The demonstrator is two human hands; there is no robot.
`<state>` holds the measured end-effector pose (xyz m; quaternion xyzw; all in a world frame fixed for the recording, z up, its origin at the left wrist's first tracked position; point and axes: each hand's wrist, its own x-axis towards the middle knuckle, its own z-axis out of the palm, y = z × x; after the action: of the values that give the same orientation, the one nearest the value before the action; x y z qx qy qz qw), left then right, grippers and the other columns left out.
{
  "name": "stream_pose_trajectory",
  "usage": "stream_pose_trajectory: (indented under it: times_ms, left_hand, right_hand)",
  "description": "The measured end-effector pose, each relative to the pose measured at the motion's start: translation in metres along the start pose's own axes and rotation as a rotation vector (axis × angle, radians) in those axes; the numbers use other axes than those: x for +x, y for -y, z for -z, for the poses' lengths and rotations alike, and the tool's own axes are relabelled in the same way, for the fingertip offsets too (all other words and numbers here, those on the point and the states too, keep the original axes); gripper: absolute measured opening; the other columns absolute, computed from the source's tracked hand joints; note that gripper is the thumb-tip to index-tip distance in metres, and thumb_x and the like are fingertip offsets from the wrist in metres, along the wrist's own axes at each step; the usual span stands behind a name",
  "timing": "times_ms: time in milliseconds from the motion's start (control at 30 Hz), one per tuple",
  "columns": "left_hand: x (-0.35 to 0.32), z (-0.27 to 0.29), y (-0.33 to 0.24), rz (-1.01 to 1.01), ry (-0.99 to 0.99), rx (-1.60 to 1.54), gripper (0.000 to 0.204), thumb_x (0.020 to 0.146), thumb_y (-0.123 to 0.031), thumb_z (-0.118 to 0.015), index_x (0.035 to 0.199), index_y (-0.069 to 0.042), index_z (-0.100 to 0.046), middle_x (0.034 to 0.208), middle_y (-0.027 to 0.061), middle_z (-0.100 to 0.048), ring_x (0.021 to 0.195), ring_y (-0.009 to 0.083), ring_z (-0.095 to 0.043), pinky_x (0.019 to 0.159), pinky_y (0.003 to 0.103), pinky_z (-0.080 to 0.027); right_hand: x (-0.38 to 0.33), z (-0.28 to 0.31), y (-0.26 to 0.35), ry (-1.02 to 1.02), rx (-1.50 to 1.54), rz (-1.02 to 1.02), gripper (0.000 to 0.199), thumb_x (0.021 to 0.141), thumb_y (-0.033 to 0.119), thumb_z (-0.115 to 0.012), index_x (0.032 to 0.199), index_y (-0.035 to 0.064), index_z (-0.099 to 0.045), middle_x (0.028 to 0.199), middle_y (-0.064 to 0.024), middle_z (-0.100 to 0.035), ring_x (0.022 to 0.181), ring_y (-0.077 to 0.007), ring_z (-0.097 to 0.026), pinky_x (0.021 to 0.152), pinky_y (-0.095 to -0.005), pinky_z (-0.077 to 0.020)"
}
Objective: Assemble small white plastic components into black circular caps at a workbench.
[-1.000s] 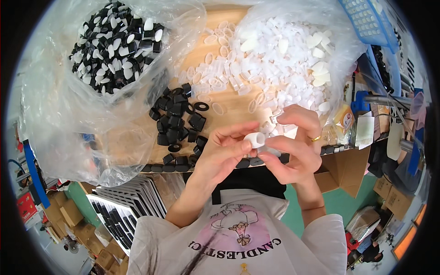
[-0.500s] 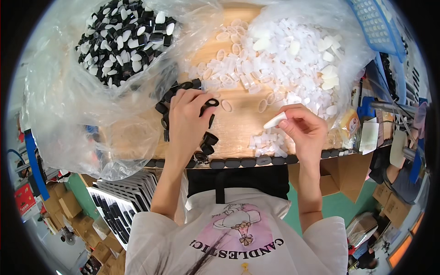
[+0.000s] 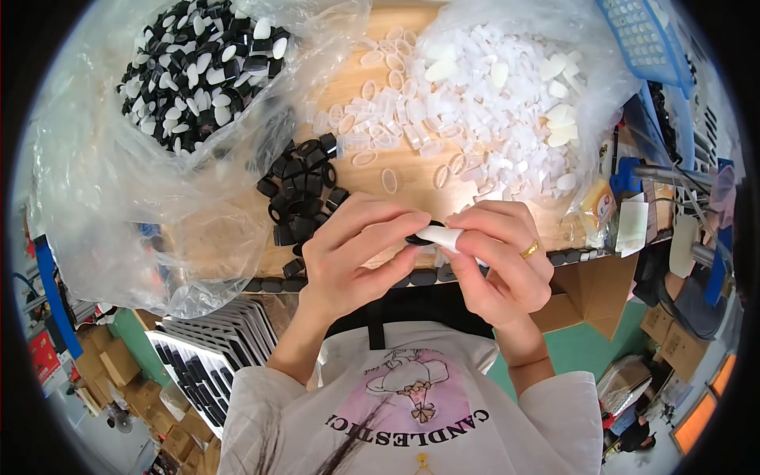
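Note:
In front of my body the two hands meet. My left hand pinches a small black oval cap between thumb and fingers. My right hand, with a gold ring on one finger, grips a white, tapered oval piece. That piece's tip touches or overlaps the black cap; fingers hide how far it reaches in. Left of my left hand lies a loose heap of black oval caps. Beyond both hands several clear oval rings rest on the wooden table.
A clear plastic bag at the far left holds many black-and-white pieces. A large pile of translucent white parts covers the far right. Black oval pieces line the table's near edge. A blue basket stands at upper right.
My left hand has come away from the black heap toward me with a black cap. My right hand has moved left, bringing the white piece up to it.

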<state>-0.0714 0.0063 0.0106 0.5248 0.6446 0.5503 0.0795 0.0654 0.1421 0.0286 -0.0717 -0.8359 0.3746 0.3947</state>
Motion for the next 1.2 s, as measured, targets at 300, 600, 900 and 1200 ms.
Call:
stream_pose_trajectory:
  times_ms: [300,600,900,1200]
  left_hand:
    - [-0.006,-0.005,-0.008,0.118,-0.089,-0.066,0.043,0.068,0.004,-0.077,0.11,-0.001,-0.07,0.101,0.0103,-0.072,0.085,0.0208,-0.07,0.073,0.027,-0.057]
    - [-0.015,-0.014,-0.008,0.304,-0.191,-0.324,0.043,0.073,0.014,-0.076,0.111,0.005,-0.059,0.099,0.0129,-0.068,0.095,0.0202,-0.068,0.079,0.03,-0.058]
    - [-0.007,-0.045,-0.03,0.514,-0.426,-0.297,0.041,0.075,0.006,-0.079,0.112,0.005,-0.061,0.097,0.0119,-0.069,0.087,0.0159,-0.069,0.073,0.025,-0.057]
    - [-0.003,-0.053,-0.032,0.374,-0.499,-0.4,0.039,0.075,0.011,-0.076,0.112,0.006,-0.065,0.101,0.0139,-0.069,0.085,0.0189,-0.068,0.08,0.029,-0.055]
  right_hand:
    - [-0.002,0.0,0.011,0.038,-0.128,0.048,0.024,0.064,-0.011,-0.071,0.084,-0.0007,-0.066,0.093,-0.0107,-0.069,0.081,-0.0296,-0.063,0.065,-0.0359,-0.0536]
    - [-0.011,-0.008,-0.001,0.046,0.61,-0.526,0.021,0.078,-0.01,-0.071,0.097,-0.0048,-0.064,0.107,-0.0176,-0.066,0.093,-0.023,-0.065,0.079,-0.0333,-0.0541]
    - [-0.023,-0.025,0.001,-0.292,0.974,-0.759,0.021,0.083,-0.012,-0.068,0.101,-0.0039,-0.062,0.111,-0.0156,-0.065,0.101,-0.0178,-0.063,0.088,-0.0308,-0.0518]
    - [-0.028,-0.025,-0.006,-0.337,0.963,-0.77,0.019,0.083,0.0,-0.069,0.101,-0.0005,-0.062,0.113,-0.0172,-0.063,0.098,-0.0216,-0.063,0.093,-0.0367,-0.0499]
